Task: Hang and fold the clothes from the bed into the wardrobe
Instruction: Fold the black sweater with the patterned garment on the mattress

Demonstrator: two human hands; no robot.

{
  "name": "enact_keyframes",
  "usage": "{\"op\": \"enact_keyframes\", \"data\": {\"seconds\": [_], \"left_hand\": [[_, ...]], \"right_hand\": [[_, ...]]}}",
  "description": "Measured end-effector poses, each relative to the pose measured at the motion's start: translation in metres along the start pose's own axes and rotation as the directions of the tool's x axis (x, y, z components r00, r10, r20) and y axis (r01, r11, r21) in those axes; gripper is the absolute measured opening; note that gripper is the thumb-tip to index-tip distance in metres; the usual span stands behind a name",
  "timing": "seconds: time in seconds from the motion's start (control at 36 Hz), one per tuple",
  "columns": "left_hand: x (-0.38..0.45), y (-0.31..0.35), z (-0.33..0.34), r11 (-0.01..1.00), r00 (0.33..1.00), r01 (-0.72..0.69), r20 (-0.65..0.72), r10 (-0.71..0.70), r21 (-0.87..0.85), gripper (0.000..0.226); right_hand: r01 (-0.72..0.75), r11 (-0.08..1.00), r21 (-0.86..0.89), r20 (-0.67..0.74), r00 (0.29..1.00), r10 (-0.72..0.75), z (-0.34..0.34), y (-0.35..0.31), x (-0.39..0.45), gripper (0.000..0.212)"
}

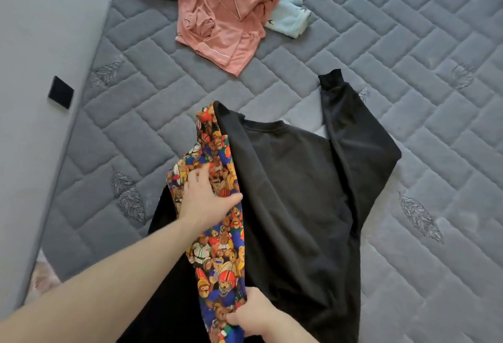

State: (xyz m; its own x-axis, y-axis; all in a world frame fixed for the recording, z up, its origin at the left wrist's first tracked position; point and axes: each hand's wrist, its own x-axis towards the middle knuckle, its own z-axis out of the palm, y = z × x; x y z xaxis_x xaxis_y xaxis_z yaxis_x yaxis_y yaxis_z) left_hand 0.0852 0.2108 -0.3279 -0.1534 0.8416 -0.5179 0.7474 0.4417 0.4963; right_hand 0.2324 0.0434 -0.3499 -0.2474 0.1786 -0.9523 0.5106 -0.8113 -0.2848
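A black sweatshirt (pixel 294 187) lies spread on the grey quilted mattress (pixel 408 43), one sleeve stretched up to the right. Its left side is folded over, showing a colourful teddy-bear print panel (pixel 217 247). My left hand (pixel 206 198) rests flat on that printed panel with fingers spread. My right hand (pixel 253 312) pinches the printed fabric's lower edge near the bottom of the view. A pink pyjama set (pixel 223 13) lies crumpled at the top of the bed, partly on a light blue fleece garment (pixel 292 13).
A grey wall (pixel 32 43) runs along the bed's left side, with a black square fitting (pixel 60 92) on it. A strip of floor with a pinkish rug (pixel 43 277) shows at lower left. Bare mattress spreads to the right.
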Motion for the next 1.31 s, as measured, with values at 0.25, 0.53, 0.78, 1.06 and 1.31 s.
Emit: {"op": "enact_keyframes", "data": {"seconds": [0.25,0.53,0.78,1.06,1.31], "left_hand": [[-0.03,-0.043,0.032,0.978,0.975,-0.184,0.145,0.168,0.101,0.096],[-0.032,-0.133,-0.02,0.912,0.922,0.386,-0.056,-0.382,0.138,0.083],[-0.071,-0.184,-0.026,0.881,0.896,0.431,0.019,-0.443,0.197,0.018],[-0.1,-0.222,-0.048,0.717,0.77,0.432,0.19,-0.609,0.547,0.042],[-0.005,-0.108,-0.081,0.922,0.97,0.244,-0.077,-0.232,0.299,0.052]], "right_hand": [[-0.005,0.997,-0.081,0.106,0.994,0.014,0.004,0.006,0.001,0.044],[0.061,0.974,-0.218,-0.348,0.928,-0.136,-0.021,0.014,0.002,0.031],[0.051,0.918,-0.392,-0.312,0.932,-0.185,0.015,0.01,0.013,0.033],[0.063,0.864,-0.499,-0.177,0.969,-0.173,0.032,0.01,0.013,0.019],[0.234,0.917,-0.324,-0.611,0.688,-0.391,-0.069,-0.023,-0.007,0.021]]}}
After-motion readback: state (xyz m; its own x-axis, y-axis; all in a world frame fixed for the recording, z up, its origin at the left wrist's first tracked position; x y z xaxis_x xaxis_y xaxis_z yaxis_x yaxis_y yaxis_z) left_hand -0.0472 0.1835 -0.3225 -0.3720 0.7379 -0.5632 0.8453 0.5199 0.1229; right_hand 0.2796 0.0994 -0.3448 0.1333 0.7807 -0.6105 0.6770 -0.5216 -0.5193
